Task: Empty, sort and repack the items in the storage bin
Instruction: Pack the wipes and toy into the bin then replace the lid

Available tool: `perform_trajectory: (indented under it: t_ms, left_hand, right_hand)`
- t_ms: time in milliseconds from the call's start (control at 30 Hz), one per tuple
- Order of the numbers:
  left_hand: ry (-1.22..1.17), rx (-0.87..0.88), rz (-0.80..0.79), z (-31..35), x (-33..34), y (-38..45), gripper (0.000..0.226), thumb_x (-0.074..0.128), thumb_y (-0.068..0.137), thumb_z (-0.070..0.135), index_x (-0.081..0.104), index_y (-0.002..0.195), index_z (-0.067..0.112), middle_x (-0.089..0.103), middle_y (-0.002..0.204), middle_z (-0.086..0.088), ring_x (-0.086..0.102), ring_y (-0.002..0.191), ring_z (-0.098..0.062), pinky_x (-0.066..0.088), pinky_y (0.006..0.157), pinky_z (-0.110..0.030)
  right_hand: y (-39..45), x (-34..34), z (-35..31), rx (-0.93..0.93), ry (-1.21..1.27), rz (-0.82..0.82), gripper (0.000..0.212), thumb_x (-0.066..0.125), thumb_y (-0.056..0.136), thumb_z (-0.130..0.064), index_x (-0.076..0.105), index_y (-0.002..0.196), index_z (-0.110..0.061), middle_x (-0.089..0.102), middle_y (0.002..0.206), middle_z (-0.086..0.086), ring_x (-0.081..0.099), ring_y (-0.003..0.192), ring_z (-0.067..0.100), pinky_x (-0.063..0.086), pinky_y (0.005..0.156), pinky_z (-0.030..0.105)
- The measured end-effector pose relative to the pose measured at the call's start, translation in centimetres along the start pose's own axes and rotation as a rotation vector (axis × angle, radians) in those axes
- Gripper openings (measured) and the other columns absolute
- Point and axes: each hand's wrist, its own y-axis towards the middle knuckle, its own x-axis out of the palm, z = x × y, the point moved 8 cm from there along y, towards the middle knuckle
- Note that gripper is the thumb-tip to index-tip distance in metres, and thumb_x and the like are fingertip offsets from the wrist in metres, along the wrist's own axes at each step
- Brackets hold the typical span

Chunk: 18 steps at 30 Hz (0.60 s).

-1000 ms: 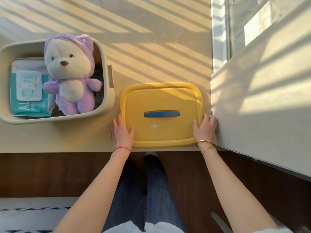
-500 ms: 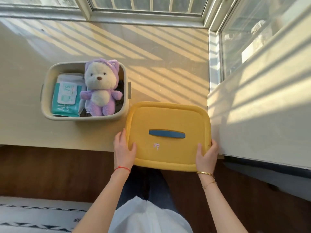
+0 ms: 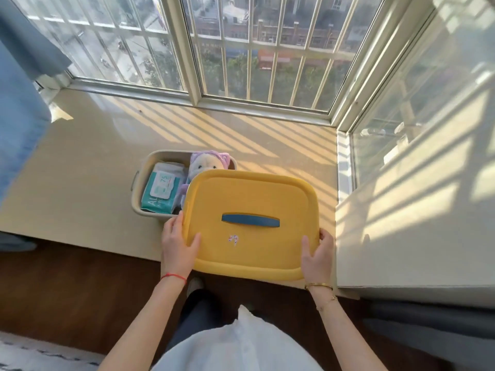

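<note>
A yellow lid [image 3: 249, 199] with a blue handle [image 3: 250, 220] is held up in the air over the sill. My left hand [image 3: 178, 243] grips its near left corner, thumb on top. My right hand [image 3: 317, 253] grips its near right corner the same way. Behind the lid sits a beige storage bin [image 3: 136, 194]. It holds a teal pack of wipes [image 3: 160, 190] and a purple plush bear [image 3: 206, 163]. The lid hides the bear's body and the bin's right side.
The beige window sill [image 3: 93, 170] runs back to a barred window [image 3: 241, 49]. A blue curtain [image 3: 18, 103] hangs at the left. A raised ledge [image 3: 415, 223] stands at the right. Dark wooden floor [image 3: 67, 290] lies below the sill's front edge.
Both hands have lifted the yellow lid off the sill and moved it left and back, partly over the bin. The camera has pulled back and tilted up.
</note>
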Motion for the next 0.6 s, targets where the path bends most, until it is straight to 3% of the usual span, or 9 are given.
perform_trajectory:
  t_ms: [233,467,600]
  left_hand:
    - [0.032,-0.076,0.036,-5.1,-6.1,8.6,0.070,0.067,0.087,0.023,0.033,0.146,0.009,0.040,0.139,-0.011,0.045,0.125,-0.028,0.040,0.106,-0.045]
    - [0.049,-0.074,-0.024,-9.6,-8.4,17.2,0.069,0.067,0.086,0.024,0.034,0.145,0.009,0.041,0.137,-0.009,0.046,0.123,-0.026,0.041,0.105,-0.041]
    - [0.050,-0.095,-0.094,-12.2,-8.0,21.2,0.069,0.068,0.085,0.024,0.035,0.144,0.010,0.041,0.137,-0.007,0.047,0.122,-0.025,0.042,0.103,-0.039]
  right_hand:
    - [2.4,10.6,-7.3,-0.036,-0.024,-0.155,0.059,0.050,0.097,-0.024,0.024,0.147,-0.008,0.032,0.145,0.013,0.037,0.130,0.026,0.031,0.104,0.031]
    - [5.8,19.7,-10.5,0.028,-0.071,-0.134,0.057,0.052,0.096,-0.024,0.030,0.147,-0.012,0.038,0.140,0.014,0.045,0.125,0.032,0.036,0.100,0.035]
    - [6.5,23.3,-11.1,0.069,-0.126,-0.108,0.051,0.049,0.097,-0.027,0.033,0.145,-0.018,0.040,0.134,0.012,0.051,0.112,0.033,0.039,0.088,0.035]
